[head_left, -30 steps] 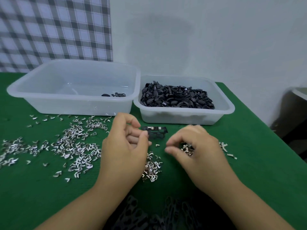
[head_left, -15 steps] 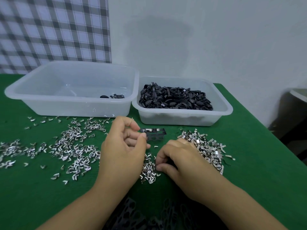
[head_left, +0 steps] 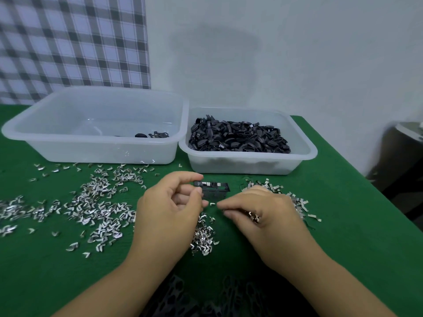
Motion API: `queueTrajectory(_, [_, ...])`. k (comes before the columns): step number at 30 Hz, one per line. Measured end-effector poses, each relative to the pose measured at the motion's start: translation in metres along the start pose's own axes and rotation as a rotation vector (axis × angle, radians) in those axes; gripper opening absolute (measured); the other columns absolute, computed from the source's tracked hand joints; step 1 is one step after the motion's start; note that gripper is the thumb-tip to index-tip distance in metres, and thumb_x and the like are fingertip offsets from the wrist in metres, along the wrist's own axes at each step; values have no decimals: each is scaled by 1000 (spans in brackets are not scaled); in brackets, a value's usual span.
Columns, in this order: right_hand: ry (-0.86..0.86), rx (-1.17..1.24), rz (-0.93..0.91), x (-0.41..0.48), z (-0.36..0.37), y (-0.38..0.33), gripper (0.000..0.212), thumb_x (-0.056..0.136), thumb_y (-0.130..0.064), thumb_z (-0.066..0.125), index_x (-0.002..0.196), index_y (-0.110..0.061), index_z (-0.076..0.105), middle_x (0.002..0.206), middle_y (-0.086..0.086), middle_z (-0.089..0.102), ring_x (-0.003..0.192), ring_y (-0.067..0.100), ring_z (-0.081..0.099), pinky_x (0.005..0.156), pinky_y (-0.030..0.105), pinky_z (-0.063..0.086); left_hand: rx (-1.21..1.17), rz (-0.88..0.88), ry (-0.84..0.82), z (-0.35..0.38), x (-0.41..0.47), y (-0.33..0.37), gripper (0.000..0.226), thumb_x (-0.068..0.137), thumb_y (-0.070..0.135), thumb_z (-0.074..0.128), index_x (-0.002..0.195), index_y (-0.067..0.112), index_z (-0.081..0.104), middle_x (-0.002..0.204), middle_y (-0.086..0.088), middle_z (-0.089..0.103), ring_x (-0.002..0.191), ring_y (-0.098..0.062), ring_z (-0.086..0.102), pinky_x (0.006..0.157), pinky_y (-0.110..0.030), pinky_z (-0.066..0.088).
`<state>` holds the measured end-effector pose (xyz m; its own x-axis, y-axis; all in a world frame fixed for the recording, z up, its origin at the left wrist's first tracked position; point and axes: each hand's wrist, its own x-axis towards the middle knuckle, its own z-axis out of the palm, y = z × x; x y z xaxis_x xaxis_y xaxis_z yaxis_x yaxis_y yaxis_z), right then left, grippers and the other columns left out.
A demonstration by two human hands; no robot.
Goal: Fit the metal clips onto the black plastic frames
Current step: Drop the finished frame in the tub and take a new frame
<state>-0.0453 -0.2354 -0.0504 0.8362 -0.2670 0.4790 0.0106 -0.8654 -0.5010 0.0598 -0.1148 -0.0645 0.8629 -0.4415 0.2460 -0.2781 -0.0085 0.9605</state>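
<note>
My left hand [head_left: 169, 209] pinches one end of a black plastic frame [head_left: 216, 189] and holds it just above the green table. Shiny metal bits show along the frame's top edge. My right hand [head_left: 261, 213] hovers right of it, fingers curled round a few metal clips [head_left: 253, 217], fingertips pointing at the frame. One loose clip [head_left: 212, 204] lies between the two hands. More metal clips lie in a wide scatter on the left [head_left: 98, 209], a small heap under my hands [head_left: 203, 236] and a heap behind my right hand [head_left: 272, 187].
Two clear plastic bins stand at the back. The large left bin [head_left: 91, 145] holds only a few black parts [head_left: 153, 135]; the smaller right bin [head_left: 251, 157] is heaped with black frames [head_left: 238, 138]. A dark patterned object [head_left: 183, 298] lies at the near edge.
My right hand dipped to the small clip heap, then rose and moved right with clips in its fingers. My left hand and the frame stayed about where they were.
</note>
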Motion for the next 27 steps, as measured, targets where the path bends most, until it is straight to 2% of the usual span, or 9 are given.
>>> queueTrajectory(2, [112, 37, 9, -1, -2, 2, 18, 74, -9, 73, 87, -21, 75, 80, -11, 70, 76, 6, 62, 74, 23, 49, -11, -12, -10, 1, 0, 0, 30, 83, 0, 63, 84, 29, 68, 68, 3, 70, 63, -9, 70, 68, -35, 59])
queueTrajectory(5, [265, 109, 103, -1, -3, 4, 26, 73, -5, 76, 90, -24, 73, 78, -13, 67, 76, 1, 62, 73, 11, 46, -18, -4, -38, 0, 0, 2, 29, 83, -1, 63, 84, 28, 68, 67, 2, 70, 63, -9, 70, 64, -26, 59])
queueTrajectory(7, [315, 98, 123, 0, -4, 4, 24, 72, -5, 76, 85, -26, 73, 75, -13, 65, 75, 2, 62, 71, 10, 46, -31, 0, -59, 0, -2, 2, 29, 82, -1, 64, 84, 27, 69, 66, 1, 70, 62, -8, 70, 61, -20, 56])
queueTrajectory(11, [333, 58, 81, 0, -3, 4, 17, 72, -8, 76, 78, -23, 72, 77, -17, 63, 79, 7, 58, 72, 16, 44, -54, 10, -94, 0, -3, 4, 29, 81, -3, 64, 83, 25, 69, 67, -1, 70, 61, -8, 70, 57, -16, 54])
queueTrajectory(20, [305, 88, 69, 1, 2, 5, 13, 69, -11, 78, 75, -21, 72, 78, -14, 59, 82, 10, 55, 74, 18, 42, -73, 25, -150, 2, -6, 4, 28, 79, -3, 65, 80, 24, 71, 66, -3, 71, 60, -12, 71, 60, -25, 59])
queueTrajectory(27, [324, 11, 35, 1, 3, 5, 12, 68, -6, 78, 73, -15, 72, 74, -7, 60, 78, 15, 54, 71, 19, 42, -117, 36, -195, 2, -7, 7, 29, 79, -7, 66, 81, 21, 71, 68, -7, 72, 60, -15, 71, 60, -24, 59])
